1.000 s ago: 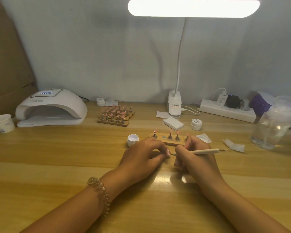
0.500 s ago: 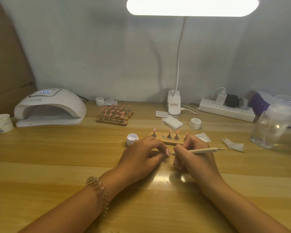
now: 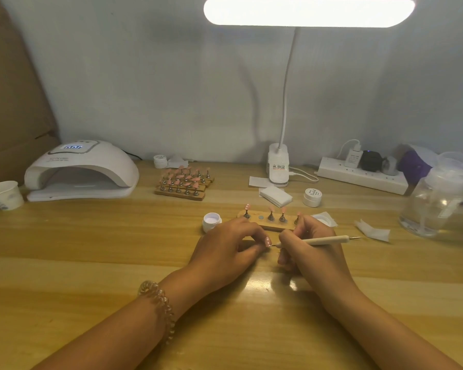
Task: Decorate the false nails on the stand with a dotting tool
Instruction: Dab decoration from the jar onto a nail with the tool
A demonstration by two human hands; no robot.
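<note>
Left grip (image 3: 225,247) pinches a pink, white-dotted false nail (image 3: 268,241); right grip (image 3: 310,252) holds dotting tool (image 3: 326,240)

the nail lamp (image 3: 80,169) carries a lit blue display (image 3: 73,147) whose pale digits are too blurred to read. script on the white jar lid (image 3: 313,193) and print on the desk lamp sticker (image 3: 278,166) are illegible too.

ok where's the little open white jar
In the head view the open white jar sits on the table near centre, just left of the wooden nail stand and beyond the left hand.
</note>
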